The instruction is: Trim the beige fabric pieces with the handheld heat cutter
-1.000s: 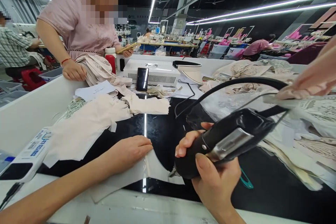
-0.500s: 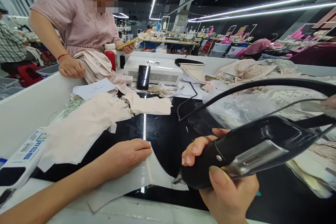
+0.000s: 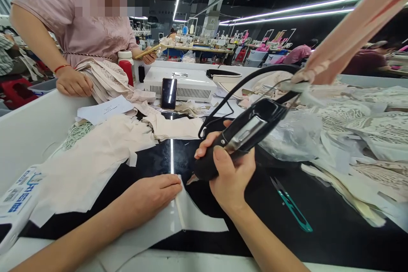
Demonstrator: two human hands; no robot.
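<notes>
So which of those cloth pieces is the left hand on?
The pale cloth piece nearest the wearer: the left hand lies flat on it, beside the black tool in the right hand. The other cloth pieces lie farther back.

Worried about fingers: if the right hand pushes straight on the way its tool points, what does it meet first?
Probably the pale fabric piece, at its corner beside the left hand; depth is unclear.
</notes>
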